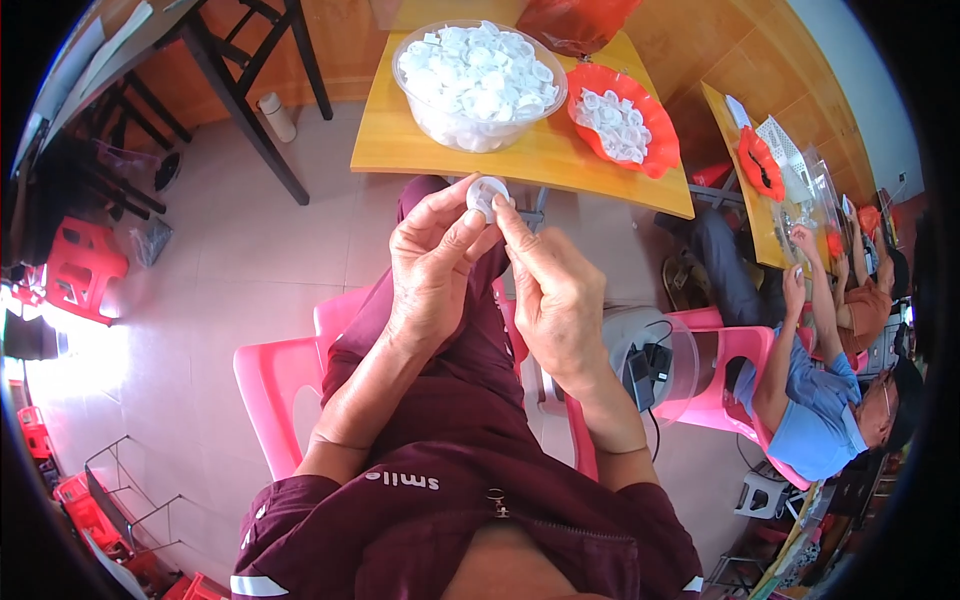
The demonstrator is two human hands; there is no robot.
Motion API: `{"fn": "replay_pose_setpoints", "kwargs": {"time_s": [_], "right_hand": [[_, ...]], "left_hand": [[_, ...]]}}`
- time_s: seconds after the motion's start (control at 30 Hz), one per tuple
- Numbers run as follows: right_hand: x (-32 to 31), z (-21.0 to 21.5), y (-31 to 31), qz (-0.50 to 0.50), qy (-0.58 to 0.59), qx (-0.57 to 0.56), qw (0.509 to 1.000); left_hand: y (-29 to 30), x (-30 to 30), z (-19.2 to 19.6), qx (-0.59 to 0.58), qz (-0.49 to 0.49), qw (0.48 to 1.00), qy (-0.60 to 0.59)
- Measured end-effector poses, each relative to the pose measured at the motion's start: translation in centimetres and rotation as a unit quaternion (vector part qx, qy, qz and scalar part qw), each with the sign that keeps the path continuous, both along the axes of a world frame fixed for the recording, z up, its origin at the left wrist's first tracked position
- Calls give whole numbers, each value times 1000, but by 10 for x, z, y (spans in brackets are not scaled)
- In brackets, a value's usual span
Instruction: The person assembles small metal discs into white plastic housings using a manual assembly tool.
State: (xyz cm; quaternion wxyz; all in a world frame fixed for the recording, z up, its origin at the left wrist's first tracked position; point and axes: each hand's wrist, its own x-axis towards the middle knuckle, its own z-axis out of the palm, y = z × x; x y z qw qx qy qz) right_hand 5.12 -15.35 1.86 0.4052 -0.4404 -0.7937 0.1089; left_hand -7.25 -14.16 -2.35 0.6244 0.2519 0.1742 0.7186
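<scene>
A small round white plastic piece (pixel 487 193) is held up just off the table's near edge. My left hand (pixel 432 262) pinches it between thumb and fingers from its left side. From the right, my right hand (pixel 553 295) presses a fingertip onto the piece, its other fingers curled in. Beyond my hands, a clear round tub (pixel 480 128) heaped with white plastic parts (pixel 478 68) stands on the yellow wooden table (pixel 385 140). To its right lies a red scalloped tray (pixel 660 150) with more small white pieces (pixel 614 124).
A red bag (pixel 580 20) sits at the table's back. Right of me are a clear tub (pixel 680 370) with black adapters (pixel 640 375) and a co-worker in a blue shirt (pixel 810 410) on a pink chair. A dark table leg (pixel 245 110) and white bottle (pixel 277 117) stand left.
</scene>
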Motion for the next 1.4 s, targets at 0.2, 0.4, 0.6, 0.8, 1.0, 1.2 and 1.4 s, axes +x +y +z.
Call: {"fn": "replay_pose_setpoints", "kwargs": {"time_s": [0.2,0.4,0.6,0.8,1.0,1.2,1.4], "right_hand": [[-1,4,-4,-24,-39,-4,999],[0,3,-1,-22,-38,8,999],[2,1,0,-12,-37,8,999],[-1,-1,-2,-28,-32,14,999],[-4,-7,-2,-35,-21,8,999],[-4,-12,0,-34,-38,51,997],[-6,-14,-2,-43,-38,52,997]], "left_hand": [[0,-2,0,32,-9,999,14],[0,-5,2,44,-6,999,24],[2,-8,2,41,-26,999,17],[2,-7,1,45,-13,998,41],[0,-8,1,39,2,998,53],[0,-6,2,43,18,997,68],[-1,-7,1,44,28,995,91]]}}
